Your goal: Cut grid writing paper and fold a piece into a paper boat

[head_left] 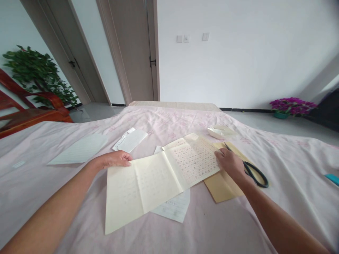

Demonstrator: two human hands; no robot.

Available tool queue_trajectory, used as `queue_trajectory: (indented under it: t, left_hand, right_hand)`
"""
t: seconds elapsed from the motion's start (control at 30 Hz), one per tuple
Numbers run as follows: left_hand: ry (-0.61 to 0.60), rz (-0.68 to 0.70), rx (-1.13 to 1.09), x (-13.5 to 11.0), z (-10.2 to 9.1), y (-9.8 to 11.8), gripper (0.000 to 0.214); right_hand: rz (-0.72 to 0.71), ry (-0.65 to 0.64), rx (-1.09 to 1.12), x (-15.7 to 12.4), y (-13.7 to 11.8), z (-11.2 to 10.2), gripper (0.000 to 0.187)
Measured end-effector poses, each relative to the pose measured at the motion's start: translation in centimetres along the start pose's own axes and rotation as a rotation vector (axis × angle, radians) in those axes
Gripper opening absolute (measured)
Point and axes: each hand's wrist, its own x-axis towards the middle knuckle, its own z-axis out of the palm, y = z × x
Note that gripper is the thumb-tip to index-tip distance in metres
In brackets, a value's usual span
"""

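Note:
A long cream sheet of paper (148, 183), creased into panels and printed with a red grid at its right end, lies across the pink cloth (291, 165). My left hand (115, 159) grips its upper left corner, fingers curled over the edge. My right hand (230, 161) presses on the sheet's right edge with fingers bent. Black-handled scissors (255, 173) lie just right of that hand on a brown envelope (224, 185). A lined white sheet (176, 208) pokes out from under the cream one.
More papers lie farther off: a lined sheet (79, 150) at left, a folded white piece (131, 140), a folded paper shape (219, 131). A turquoise object (333, 179) sits at the right edge. A red wooden chair (31, 114), plants and doors stand beyond.

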Motion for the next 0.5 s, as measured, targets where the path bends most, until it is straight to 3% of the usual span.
queue_trajectory:
  t: [0.1,0.17,0.2,0.27,0.33,0.4,0.5]
  left_hand:
    - [0.062,0.015,-0.016,-1.0,-0.4,-0.7,0.044]
    - [0.094,0.02,-0.097,-1.8,-0.4,-1.5,0.049]
    - [0.114,0.014,-0.168,-2.1,-0.3,-2.0,0.052]
    - [0.158,-0.008,-0.381,-2.5,0.3,-3.2,0.056]
    - [0.195,-0.026,-0.638,-2.8,1.3,-4.2,0.057]
    - [0.207,-0.019,-0.844,-3.1,2.9,-4.4,0.057]
    - [0.206,0.045,-0.935,-4.0,6.1,-3.0,0.061]
  right_hand:
    - [-0.113,0.132,-0.108,-1.3,-0.9,-0.4,0.047]
    - [-0.264,0.247,-0.116,-3.1,-2.9,-0.8,0.053]
    - [-0.347,0.232,-0.066,-4.4,-4.2,-1.0,0.05]
    - [-0.547,0.047,0.132,-7.2,-7.4,-1.3,0.037]
    - [-0.684,-0.218,0.386,-10.1,-10.7,-1.2,0.031]
    - [-0.687,-0.442,0.632,-12.6,-13.7,-0.8,0.032]
    - [-0.56,-0.713,0.879,-14.8,-17.3,0.2,0.05]
